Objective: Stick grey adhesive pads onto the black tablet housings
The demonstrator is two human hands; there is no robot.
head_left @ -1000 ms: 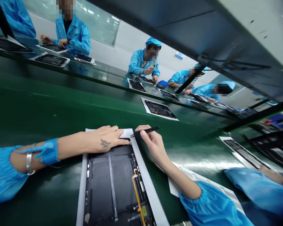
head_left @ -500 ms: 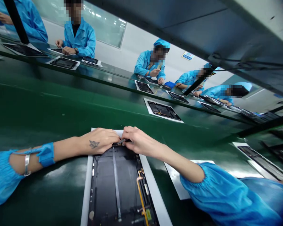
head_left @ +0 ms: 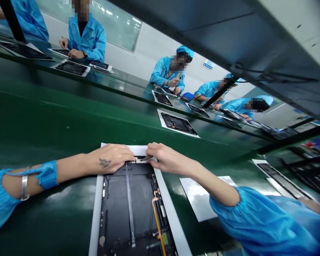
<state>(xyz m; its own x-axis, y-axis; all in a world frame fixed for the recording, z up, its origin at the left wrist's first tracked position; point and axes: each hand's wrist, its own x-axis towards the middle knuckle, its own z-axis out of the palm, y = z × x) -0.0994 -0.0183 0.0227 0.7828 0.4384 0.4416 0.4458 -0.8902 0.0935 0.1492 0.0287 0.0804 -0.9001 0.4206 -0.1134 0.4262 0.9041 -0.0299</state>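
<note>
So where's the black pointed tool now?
In the head view, the black pointed tool sits in the right hand, at the dark tablet housing's top edge, beside the left hand.

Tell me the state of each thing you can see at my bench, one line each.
Left hand: open, flat on the tablet's top end.
Right hand: pinching the black pick.
Black pick: tip at the tablet's top edge.
Tablet: back open, insides exposed.
White sheet: flat under the tablet.
Orange cable: seated inside the tablet.
Wrist strap: fastened on the left wrist.
</note>
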